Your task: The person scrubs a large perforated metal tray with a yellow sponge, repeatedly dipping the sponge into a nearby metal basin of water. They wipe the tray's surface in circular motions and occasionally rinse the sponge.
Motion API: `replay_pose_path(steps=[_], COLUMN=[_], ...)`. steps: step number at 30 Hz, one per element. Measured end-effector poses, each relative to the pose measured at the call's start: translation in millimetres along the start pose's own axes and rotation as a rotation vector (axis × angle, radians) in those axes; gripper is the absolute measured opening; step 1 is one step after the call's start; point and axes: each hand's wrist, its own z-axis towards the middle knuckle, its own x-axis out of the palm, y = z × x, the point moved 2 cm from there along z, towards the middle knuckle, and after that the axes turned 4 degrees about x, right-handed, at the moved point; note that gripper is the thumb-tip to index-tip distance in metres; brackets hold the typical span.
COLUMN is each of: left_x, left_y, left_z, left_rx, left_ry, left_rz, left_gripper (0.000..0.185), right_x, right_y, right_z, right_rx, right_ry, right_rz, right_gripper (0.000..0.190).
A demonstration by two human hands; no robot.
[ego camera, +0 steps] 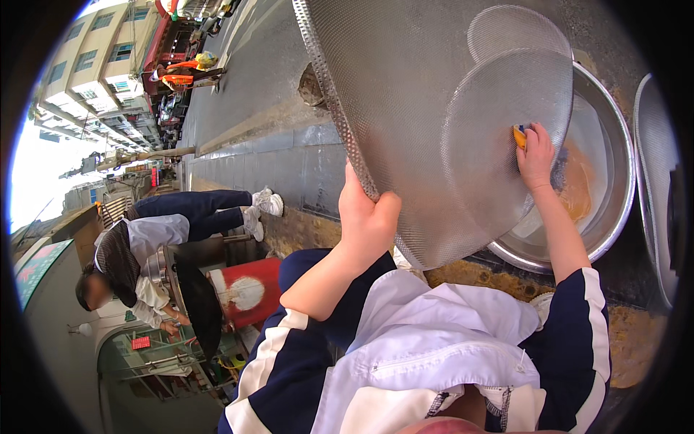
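Observation:
A large perforated metal strainer (401, 119) fills the upper middle of the view, tilted in front of me, with a finely holed wall and a folded rim. My left hand (370, 219) grips that rim at its near left edge, thumb on the outside. In my right hand (535, 154) is a small yellow and blue sponge (519, 136), pressed against the perforated metal. Below and beyond the strainer's right side stands a round stainless steel basin (623, 135). Liquid (580, 184) with an orange-brown patch shows in it; the strainer hides the basin's left part.
Another perforated metal vessel (653, 179) stands at the far right. On the left, a person (157, 233) bends over a black pan (195, 298) by a red drum (252, 287). A person in an orange vest (179, 80) is on the street (255, 70).

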Motion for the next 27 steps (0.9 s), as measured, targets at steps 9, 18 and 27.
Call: replay_pose_path(steps=[9, 18, 27], left_x=[30.8, 48.6, 40.6], left_y=[-13.6, 24.1, 27.0], left_z=[-34.9, -50.0, -41.0], left_rx=[0.133, 0.191, 0.301], left_ry=[0.114, 0.192, 0.13], left_rz=[-0.137, -0.182, -0.029], left_gripper=[0.095, 0.099, 0.095], right_x=[8.0, 5.7, 5.2], right_y=[21.4, -9.9, -4.7], right_z=[-1.6, -2.8, -4.6], right_rx=[0.218, 0.245, 0.262], right_ry=[0.029, -0.036, -0.072], right_rz=[-0.077, -0.228, -0.241], right_gripper=[0.044, 0.049, 0.049])
